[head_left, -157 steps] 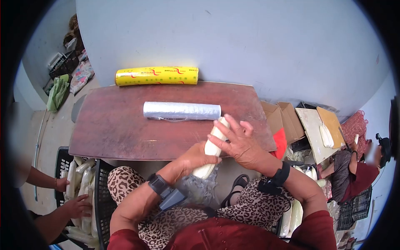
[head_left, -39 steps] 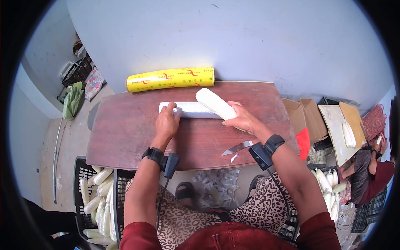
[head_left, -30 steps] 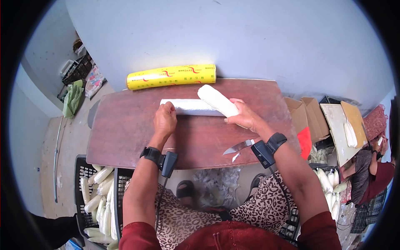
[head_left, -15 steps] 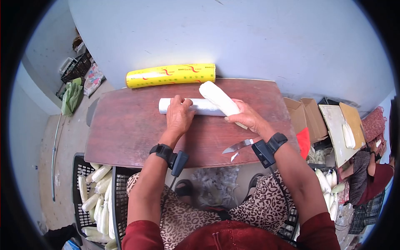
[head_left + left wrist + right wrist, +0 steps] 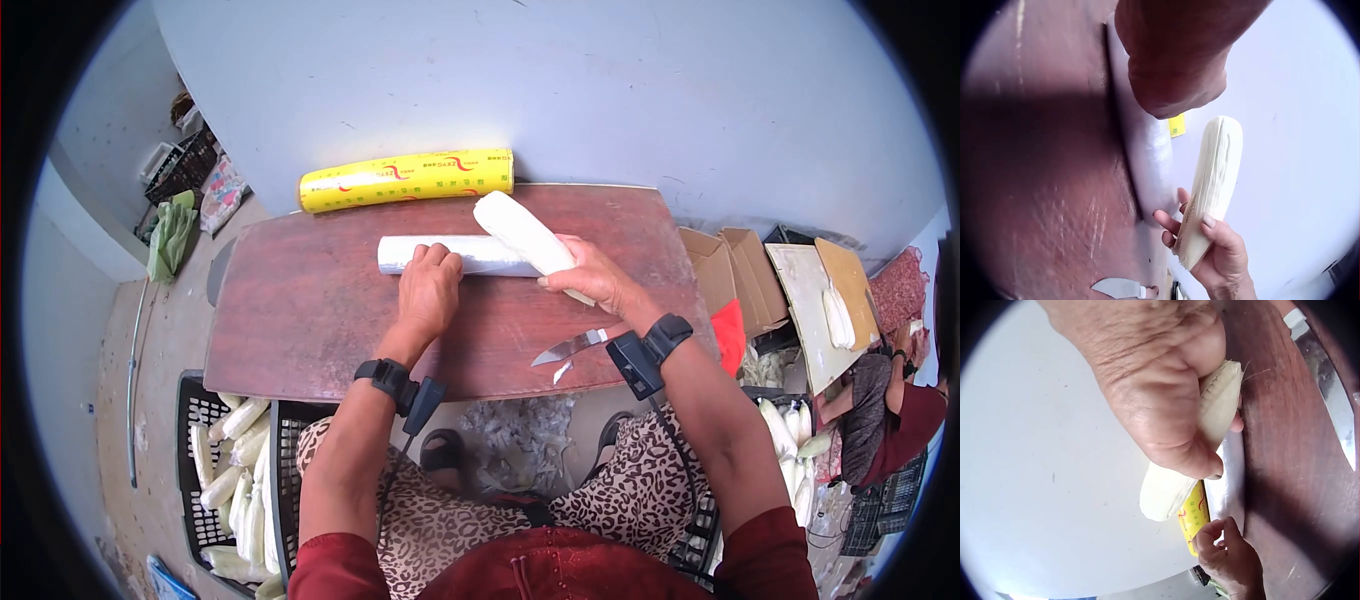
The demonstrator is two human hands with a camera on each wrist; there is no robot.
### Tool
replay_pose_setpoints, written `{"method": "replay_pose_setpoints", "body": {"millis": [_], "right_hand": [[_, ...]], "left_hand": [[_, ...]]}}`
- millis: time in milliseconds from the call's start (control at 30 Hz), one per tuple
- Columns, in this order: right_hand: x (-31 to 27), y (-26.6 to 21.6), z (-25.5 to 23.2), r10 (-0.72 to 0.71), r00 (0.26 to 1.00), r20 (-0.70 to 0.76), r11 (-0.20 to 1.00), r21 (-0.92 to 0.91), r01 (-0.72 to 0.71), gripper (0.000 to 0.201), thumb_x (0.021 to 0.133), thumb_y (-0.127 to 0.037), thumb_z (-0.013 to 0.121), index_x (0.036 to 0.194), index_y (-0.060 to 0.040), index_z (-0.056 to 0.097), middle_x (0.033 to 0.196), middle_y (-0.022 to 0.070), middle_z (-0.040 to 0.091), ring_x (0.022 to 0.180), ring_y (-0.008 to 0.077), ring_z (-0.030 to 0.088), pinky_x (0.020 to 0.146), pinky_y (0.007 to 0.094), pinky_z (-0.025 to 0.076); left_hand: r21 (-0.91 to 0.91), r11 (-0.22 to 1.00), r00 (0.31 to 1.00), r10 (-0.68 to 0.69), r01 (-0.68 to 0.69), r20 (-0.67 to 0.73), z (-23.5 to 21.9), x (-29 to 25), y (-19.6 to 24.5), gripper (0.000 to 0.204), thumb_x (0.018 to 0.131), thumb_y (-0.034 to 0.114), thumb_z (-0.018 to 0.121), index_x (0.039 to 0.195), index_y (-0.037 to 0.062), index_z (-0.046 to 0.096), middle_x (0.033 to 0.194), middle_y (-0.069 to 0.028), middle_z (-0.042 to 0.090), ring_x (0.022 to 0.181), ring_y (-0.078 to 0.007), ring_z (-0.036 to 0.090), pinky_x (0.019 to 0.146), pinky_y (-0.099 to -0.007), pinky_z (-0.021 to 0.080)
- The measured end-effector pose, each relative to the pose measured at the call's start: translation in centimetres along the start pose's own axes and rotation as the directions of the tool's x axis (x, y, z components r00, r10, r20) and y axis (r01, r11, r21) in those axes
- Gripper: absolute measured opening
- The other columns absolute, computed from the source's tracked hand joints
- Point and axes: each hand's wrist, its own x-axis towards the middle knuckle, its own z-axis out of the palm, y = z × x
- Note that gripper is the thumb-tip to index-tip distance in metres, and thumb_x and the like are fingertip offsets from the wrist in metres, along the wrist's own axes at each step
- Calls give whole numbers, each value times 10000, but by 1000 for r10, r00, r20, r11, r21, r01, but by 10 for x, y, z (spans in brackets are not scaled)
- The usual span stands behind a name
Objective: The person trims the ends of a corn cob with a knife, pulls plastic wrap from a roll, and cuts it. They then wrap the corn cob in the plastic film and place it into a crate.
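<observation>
My right hand [image 5: 598, 278] grips a pale ear of corn [image 5: 520, 232] in its inner husk by the lower end, thumb on the near side. The ear slants up to the left, over the right end of a clear cling film roll [image 5: 398, 256] lying across the table. At the roll's front, left of the corn, my left hand [image 5: 430, 290] has its fingers curled, thumb and fingertips pinching at the film. In the left wrist view the corn [image 5: 1213, 181] shows its whole length; the left hand's fingertips are hidden there.
Behind the roll lies a yellow printed roll [image 5: 405, 180] against the wall. A knife [image 5: 570, 346] with a white scrap beside it is near the table's [image 5: 290, 340] front right. Black crates [image 5: 285, 440] of corn stand left and right. Another person [image 5: 890, 420] sits far right.
Earlier both hands held the corn over the front edge; now only my right does. My left hand slid right along the roll from its left end, and its fingers drew together. The knife now shows.
</observation>
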Motion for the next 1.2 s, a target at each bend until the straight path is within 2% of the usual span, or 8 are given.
{"method": "replay_pose_setpoints", "body": {"millis": [133,233,333,533,700,800,1000,1200], "right_hand": [[-6,-12,1,33,999,32,988,152,-38,592,716,-141,731,1230,37,497,1072,98,595,926,169,604,795,270,487],[-11,-23,9,69,988,135,941,320,-110,548,780,-121,688,1260,12,460,1084,118,577,864,166,648,723,247,521],[-11,-19,26,68,982,178,915,382,-132,558,786,-225,725,1243,-6,491,1039,77,602,803,132,635,660,236,506],[-3,-14,39,166,968,189,943,256,-211,595,828,-230,701,1325,-41,436,1116,65,562,862,137,648,652,231,527],[8,-5,37,96,993,70,968,226,-110,566,830,-243,708,1282,-5,463,1084,77,598,852,131,648,691,244,520],[8,-5,32,69,998,2,967,244,-67,540,829,-244,713,1239,22,482,1051,91,617,846,134,650,695,239,515],[9,-14,34,45,998,-50,959,283,-29,506,783,-206,747,1132,83,523,1019,129,622,817,143,633,697,246,529],[7,-14,33,48,998,-47,962,273,-33,486,787,-193,736,1118,94,525,1019,136,620,818,144,633,690,245,529]], "left_hand": [[44,997,998,68,-68,6,-1,-13,0,36,786,48,560,756,57,576,843,-91,560,868,-300,527,738,-400,481],[59,996,997,71,-73,35,-1,-19,0,32,785,47,557,768,62,580,854,-94,564,871,-299,533,739,-396,490],[61,997,996,49,-53,68,0,-23,1,30,784,47,555,783,63,579,865,-96,567,878,-300,539,743,-400,494],[7,1000,998,4,-5,64,-4,-20,6,28,801,50,540,825,59,550,876,-109,582,880,-313,556,726,-428,498],[-48,994,994,-91,93,59,-6,-17,13,50,827,57,526,877,57,521,866,-131,595,868,-332,569,721,-451,495],[-54,997,997,-47,50,58,-5,-19,10,51,839,69,530,887,56,519,852,-142,590,862,-336,567,723,-453,493],[72,997,1000,25,-27,17,-6,-17,12,81,803,62,554,879,64,527,863,-119,582,869,-309,575,715,-430,505],[317,945,994,-94,74,51,-5,-17,-10,57,777,83,571,834,75,565,879,-103,577,885,-290,577,669,-402,530]]}}
